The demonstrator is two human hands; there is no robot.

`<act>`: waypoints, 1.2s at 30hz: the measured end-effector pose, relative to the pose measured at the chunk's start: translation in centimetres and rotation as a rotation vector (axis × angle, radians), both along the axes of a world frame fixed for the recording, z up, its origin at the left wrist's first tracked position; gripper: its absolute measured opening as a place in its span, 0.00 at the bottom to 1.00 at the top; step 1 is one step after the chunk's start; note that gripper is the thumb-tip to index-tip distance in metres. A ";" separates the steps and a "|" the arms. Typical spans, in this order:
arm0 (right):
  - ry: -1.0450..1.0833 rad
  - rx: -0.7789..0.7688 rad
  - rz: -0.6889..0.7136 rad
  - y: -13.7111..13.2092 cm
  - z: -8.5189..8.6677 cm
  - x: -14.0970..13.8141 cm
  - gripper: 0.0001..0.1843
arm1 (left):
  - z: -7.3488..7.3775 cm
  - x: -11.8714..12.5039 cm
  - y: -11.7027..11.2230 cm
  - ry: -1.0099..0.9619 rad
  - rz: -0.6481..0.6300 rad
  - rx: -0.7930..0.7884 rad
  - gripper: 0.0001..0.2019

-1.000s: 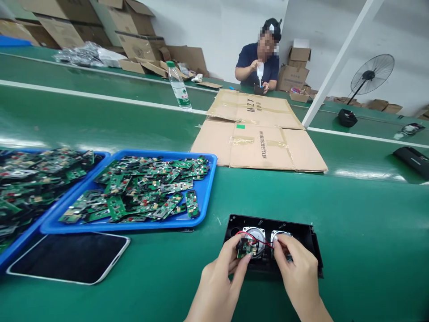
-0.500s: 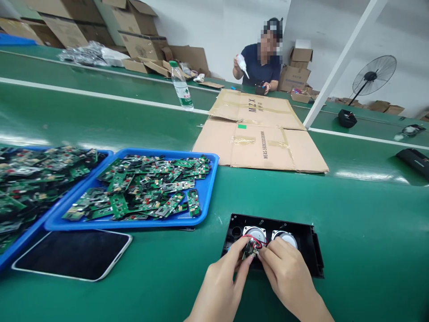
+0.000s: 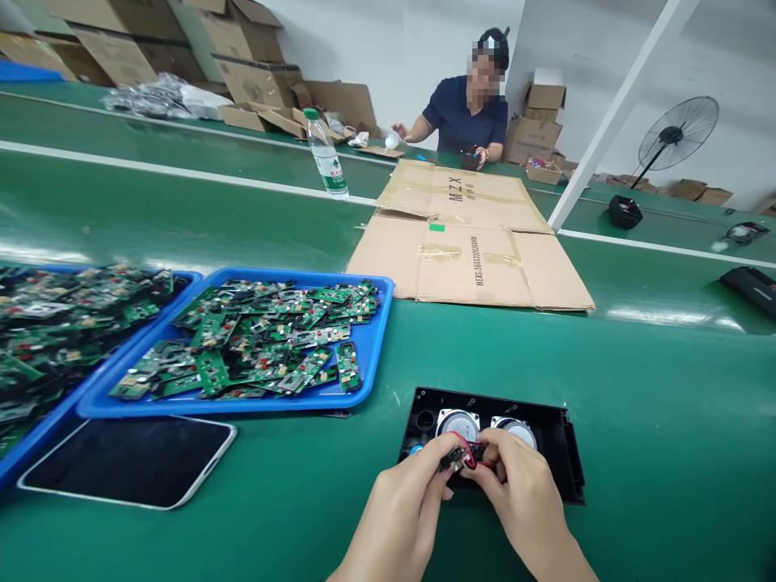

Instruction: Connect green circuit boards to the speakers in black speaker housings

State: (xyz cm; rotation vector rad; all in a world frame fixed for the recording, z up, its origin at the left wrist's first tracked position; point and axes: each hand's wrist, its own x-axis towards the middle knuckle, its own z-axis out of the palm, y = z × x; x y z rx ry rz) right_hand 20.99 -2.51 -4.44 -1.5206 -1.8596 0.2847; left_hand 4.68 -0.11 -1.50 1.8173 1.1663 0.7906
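Observation:
Low over a black speaker housing [image 3: 561, 461], my left hand [image 3: 407, 489] pinches a small circuit board [image 3: 452, 461] between thumb and fingers. My right hand [image 3: 522, 483] is closed on the red and black wires [image 3: 468, 451] at the board's right edge; its fingertips partly hide the wire ends. Two round speakers [image 3: 459, 423] with pale backs sit inside the housing, partly covered by my hands. A bit of blue [image 3: 415, 449] shows at the housing's left side, mostly hidden by my left hand.
Left are two blue trays [image 3: 379, 347] heaped with circuit boards, and a dark-screened phone [image 3: 130, 461]. Beyond the housing lie flattened cardboard [image 3: 449, 267] and a water bottle [image 3: 327, 158]. Across the bench sits a co-worker [image 3: 464, 117]; a fan [image 3: 676, 137] stands far right.
My right fingers have shifted on the wires, and the board has turned slightly in my left hand. The co-worker has lowered the white bottle to the bench on the left.

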 end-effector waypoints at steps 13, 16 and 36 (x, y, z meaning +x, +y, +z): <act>0.020 -0.069 0.010 -0.2 0.2 -0.2 0.15 | 0.5 -0.1 0.3 -0.011 -0.015 -0.028 0.14; 0.060 -0.100 -0.010 -0.1 0.1 -0.3 0.14 | 0.3 -0.1 0.3 -0.020 -0.011 -0.028 0.14; 0.405 -0.193 -0.039 -0.2 1.6 2.0 0.08 | -0.4 1.4 -0.5 -0.274 0.379 -0.257 0.09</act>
